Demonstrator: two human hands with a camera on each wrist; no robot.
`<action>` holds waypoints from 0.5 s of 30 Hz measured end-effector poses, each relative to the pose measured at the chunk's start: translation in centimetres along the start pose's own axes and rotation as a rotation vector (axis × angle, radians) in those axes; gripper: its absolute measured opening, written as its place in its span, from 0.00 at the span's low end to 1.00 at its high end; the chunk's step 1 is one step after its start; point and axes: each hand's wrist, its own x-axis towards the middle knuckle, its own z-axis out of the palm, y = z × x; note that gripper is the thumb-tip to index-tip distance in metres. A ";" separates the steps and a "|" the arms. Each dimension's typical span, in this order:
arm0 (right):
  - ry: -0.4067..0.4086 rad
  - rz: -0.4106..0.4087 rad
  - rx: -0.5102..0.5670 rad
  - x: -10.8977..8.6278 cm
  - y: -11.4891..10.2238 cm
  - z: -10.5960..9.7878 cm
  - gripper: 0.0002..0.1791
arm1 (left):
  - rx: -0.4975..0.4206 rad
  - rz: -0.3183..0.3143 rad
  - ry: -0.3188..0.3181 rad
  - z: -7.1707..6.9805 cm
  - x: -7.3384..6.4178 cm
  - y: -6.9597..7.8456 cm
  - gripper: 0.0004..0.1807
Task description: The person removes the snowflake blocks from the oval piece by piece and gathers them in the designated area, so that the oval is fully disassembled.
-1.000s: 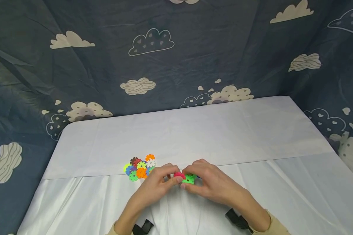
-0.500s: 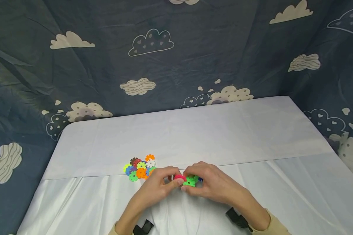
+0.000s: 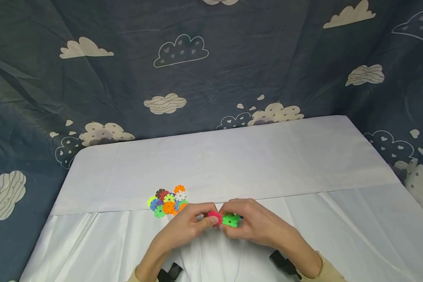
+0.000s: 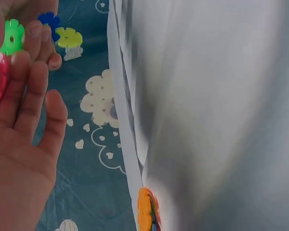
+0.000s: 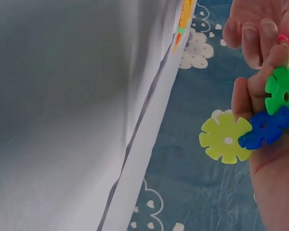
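In the head view my left hand (image 3: 187,226) pinches a pink notched plastic disc (image 3: 215,217) between thumb and fingers. Close against it, my right hand (image 3: 257,220) grips a green notched disc (image 3: 230,220), whose edge meets the pink one. The right wrist view shows the green piece joined to a blue disc (image 5: 265,130), and that one slotted into a yellow disc (image 5: 222,137) sticking out past the palm. Fingers partly cover the pink disc. Just beyond the left hand lies a heap of mixed-colour notched discs (image 3: 169,207).
A white cloth covers the table (image 3: 232,164), with a seam running across it. Behind and at the sides hangs a dark blue curtain (image 3: 232,58) printed with clouds. Black straps (image 3: 283,262) show near both wrists.
Both hands have dipped slightly toward the person. The pink disc has turned to show more of its face, and the green disc shows more fully beside it. The heap is unchanged.
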 end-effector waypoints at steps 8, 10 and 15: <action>-0.011 0.066 0.025 0.0 0.4 -0.2 0.07 | 0.100 -0.076 0.039 -0.8 -0.1 0.1 0.14; 0.007 0.092 -0.008 0.0 0.6 -0.2 0.12 | 0.166 -0.113 0.080 -1.6 -0.2 0.2 0.13; 0.049 0.146 -0.089 0.0 1.1 -0.3 0.16 | 0.323 -0.238 0.282 -3.9 -0.9 -0.3 0.07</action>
